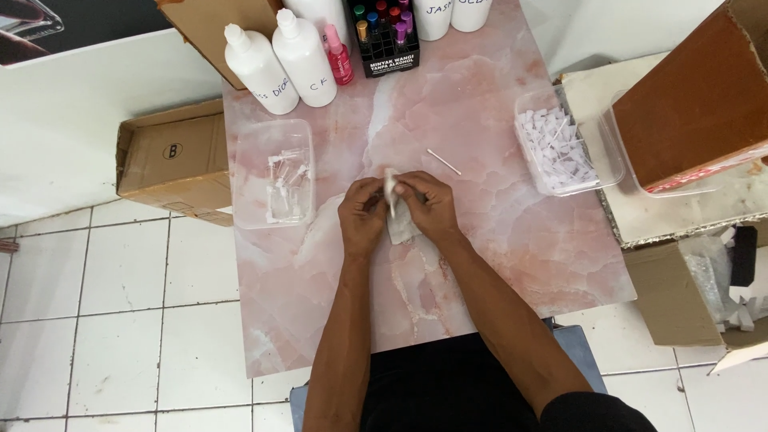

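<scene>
1. Both hands are meeting at the centre of the frame over a pink marbled table (pixel 496 240); the left hand (pixel 362 214) and the right hand (pixel 430 206) are each pinching a small white packet (pixel 392 190) between their fingertips, and a crumpled pale piece (pixel 402 230) is lying on the table right under them
2. A thin white stick (pixel 443 162) is lying loose on the table, just up and right of the hands
3. At the left edge of the table a clear plastic tray (pixel 248 152) is sitting, holding small clear and white pieces (pixel 286 186)
4. At the right edge a second clear tray (pixel 534 104) is sitting, heaped with small white pieces (pixel 556 148)
5. Along the top of the frame two white squeeze bottles (pixel 280 68) with handwritten labels are standing side by side, a small pink bottle (pixel 339 60) is standing just right of them, and a black rack (pixel 388 36) with coloured caps and a white printed label is standing beside that
6. Two more white bottles (pixel 450 14) are showing at the top edge, cut off by the frame
7. A brown cardboard box (pixel 164 164) with a round black mark is lying on the white tiled floor (pixel 120 304) at the left
8. A reddish-brown box (pixel 696 104) with a red and white strip along its lower edge is filling the upper right corner
</scene>
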